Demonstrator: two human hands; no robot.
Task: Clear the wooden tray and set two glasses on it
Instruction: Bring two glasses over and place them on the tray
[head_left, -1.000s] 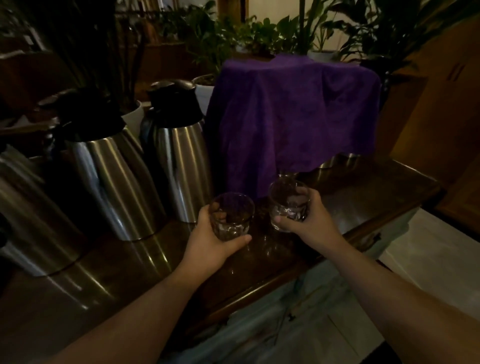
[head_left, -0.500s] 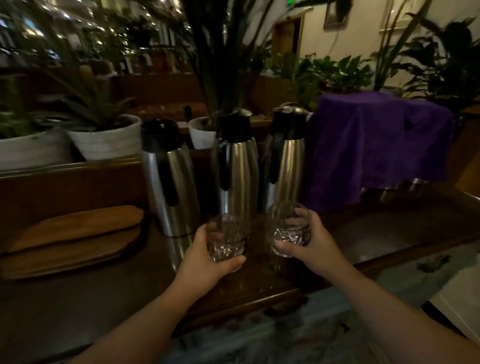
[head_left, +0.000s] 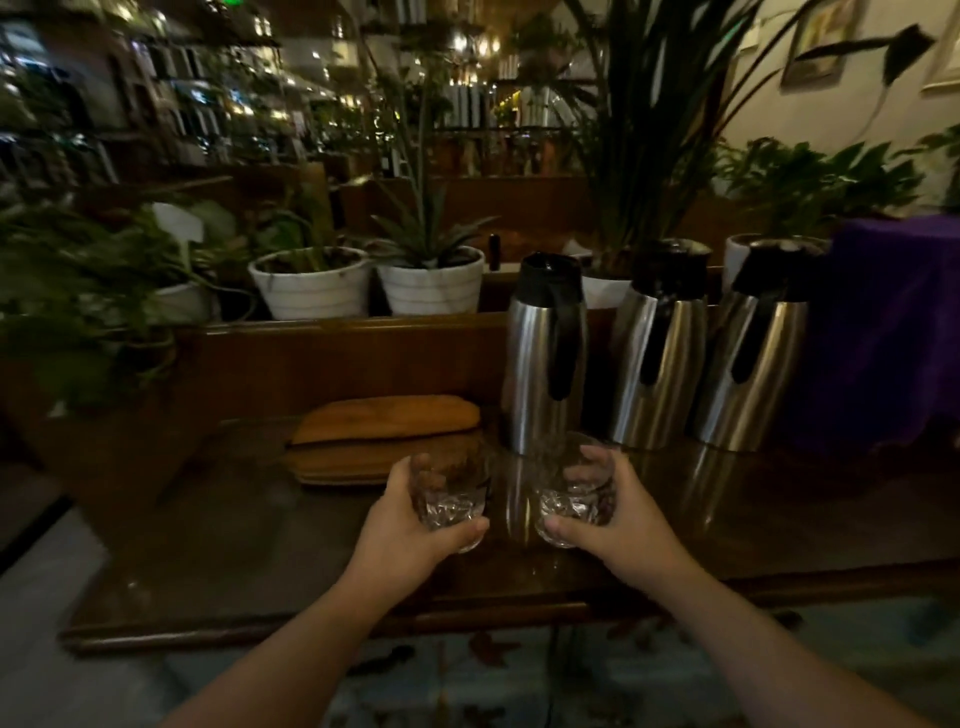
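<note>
My left hand (head_left: 410, 535) grips a clear cut-glass tumbler (head_left: 451, 499) and my right hand (head_left: 618, 525) grips a second tumbler (head_left: 574, 496). Both glasses are held upright a little above the dark wooden counter (head_left: 234, 561). Just beyond the left glass lies a stack of flat wooden trays (head_left: 384, 439), the top one lighter and bare on its upper face. The left glass overlaps the stack's near right corner in view.
Three steel thermos jugs (head_left: 545, 358) (head_left: 657, 353) (head_left: 753, 358) with black lids stand right of the trays. A purple cloth (head_left: 893, 332) covers something at the far right. White plant pots (head_left: 311, 283) sit on the ledge behind. The counter's front edge runs below my wrists.
The view has swung left: the purple cloth and jugs have slid to the right and the wooden trays have come toward the middle. Both hands still hold their glasses, now nearer the trays.
</note>
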